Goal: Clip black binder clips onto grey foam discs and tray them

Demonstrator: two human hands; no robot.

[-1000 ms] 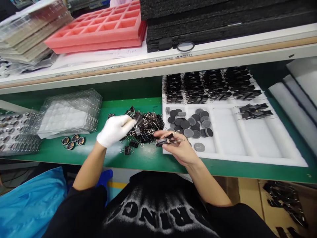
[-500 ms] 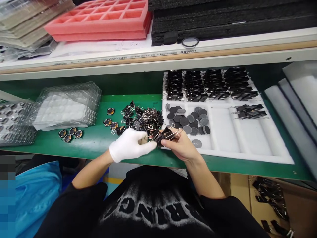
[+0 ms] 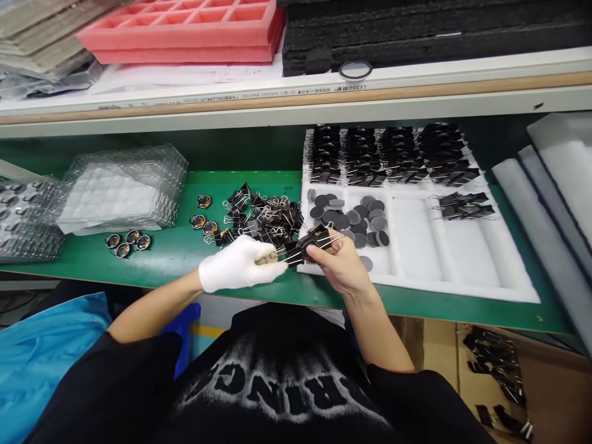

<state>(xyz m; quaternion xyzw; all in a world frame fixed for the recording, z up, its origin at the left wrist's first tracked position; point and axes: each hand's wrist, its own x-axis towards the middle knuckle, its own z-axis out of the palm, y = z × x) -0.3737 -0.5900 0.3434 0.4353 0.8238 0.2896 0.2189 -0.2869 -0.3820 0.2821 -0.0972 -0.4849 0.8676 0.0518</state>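
My left hand (image 3: 238,264), in a white glove, pinches the wire handles of a black binder clip (image 3: 294,253) between thumb and fingers. That clip meets a dark round disc (image 3: 306,244), mostly covered by my right fingers. My bare right hand (image 3: 345,262) grips the disc, with another black binder clip (image 3: 320,234) on its far right side. Just beyond my left hand lies a heap of loose binder clips (image 3: 277,216). Loose grey discs (image 3: 358,222) lie in the white foam tray (image 3: 416,271) beyond my right hand.
Rows of clipped discs (image 3: 398,154) fill the tray's back. Small round parts (image 3: 123,250) and clear plastic trays (image 3: 124,185) are at left. A white shelf edge (image 3: 231,114) crosses above the green bench (image 3: 176,265). A cardboard box (image 3: 444,351) with clips stands below right.
The binder clip at my left fingers now lines up with the disc's left side, its handles pinched. My right hand has turned slightly, and the view has shifted a little.
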